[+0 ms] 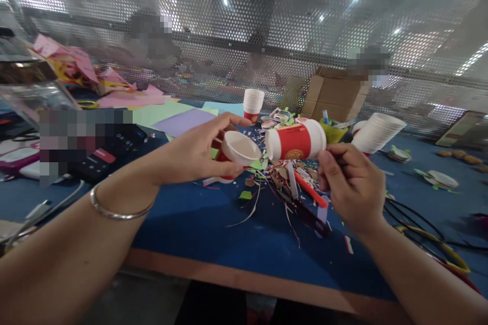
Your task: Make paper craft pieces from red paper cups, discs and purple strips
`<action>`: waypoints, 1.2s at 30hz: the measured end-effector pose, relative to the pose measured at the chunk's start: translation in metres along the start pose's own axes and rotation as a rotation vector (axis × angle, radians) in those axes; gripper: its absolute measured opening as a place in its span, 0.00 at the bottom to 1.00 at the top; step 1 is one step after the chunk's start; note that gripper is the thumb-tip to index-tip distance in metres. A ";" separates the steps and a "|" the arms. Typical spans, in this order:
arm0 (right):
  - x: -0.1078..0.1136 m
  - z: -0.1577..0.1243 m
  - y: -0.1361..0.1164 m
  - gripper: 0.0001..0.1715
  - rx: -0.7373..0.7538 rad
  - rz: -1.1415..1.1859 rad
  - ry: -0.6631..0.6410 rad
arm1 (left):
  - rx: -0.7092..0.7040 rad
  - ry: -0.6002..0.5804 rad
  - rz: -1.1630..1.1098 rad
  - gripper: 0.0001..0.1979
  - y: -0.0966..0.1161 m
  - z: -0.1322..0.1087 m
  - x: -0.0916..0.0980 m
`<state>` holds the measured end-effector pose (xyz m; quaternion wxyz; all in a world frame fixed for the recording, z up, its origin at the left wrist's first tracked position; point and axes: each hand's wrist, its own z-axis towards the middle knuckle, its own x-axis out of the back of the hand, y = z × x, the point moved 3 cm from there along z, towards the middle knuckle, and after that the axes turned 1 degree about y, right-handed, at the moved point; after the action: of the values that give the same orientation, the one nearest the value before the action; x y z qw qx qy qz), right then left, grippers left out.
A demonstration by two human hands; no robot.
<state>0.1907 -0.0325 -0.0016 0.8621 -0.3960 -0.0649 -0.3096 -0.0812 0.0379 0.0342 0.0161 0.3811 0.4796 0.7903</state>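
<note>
My left hand (206, 147), a silver bangle on its wrist, has its thumb and fingers curved round a paper cup (241, 148). The mouth of that cup faces up and tilts to the right. Between the thumb and bent fingers of my right hand (348, 182) is the end of a second paper cup (295, 141), white with a red band. This one lies on its side in the air, its left end apart from the first cup. Beneath the hands are paper scraps (284, 180) and an orange stick-like tool (310, 189) on the blue table (229, 228).
Stacked paper cups stand at the back (254, 101) and right (379, 131). Coloured paper sheets (183, 119), a phone (110, 147) and a clear jar (34, 86) are to the left. A cardboard box (335, 93) leans near the perforated metal screen (229, 40). Dark cables (415, 218) lie right.
</note>
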 end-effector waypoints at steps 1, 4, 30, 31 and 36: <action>0.001 0.001 0.002 0.09 -0.004 -0.004 0.022 | 0.006 0.017 0.019 0.37 -0.002 0.000 0.006; 0.001 0.002 0.005 0.08 0.010 -0.045 0.011 | 0.044 -0.009 0.063 0.32 -0.006 0.001 0.016; 0.002 0.002 -0.005 0.04 0.136 -0.106 -0.049 | -0.144 -0.035 0.663 0.33 0.002 0.003 -0.025; 0.002 0.002 -0.005 0.04 0.136 -0.102 -0.049 | -0.096 -0.032 0.639 0.31 0.002 0.002 -0.020; 0.003 0.003 -0.002 0.03 0.133 -0.076 -0.051 | 0.062 0.046 0.466 0.28 0.009 0.003 -0.007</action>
<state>0.1920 -0.0328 0.0030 0.8722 -0.3426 -0.1223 -0.3270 -0.0713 0.0328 0.0379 -0.1896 0.4636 0.4028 0.7661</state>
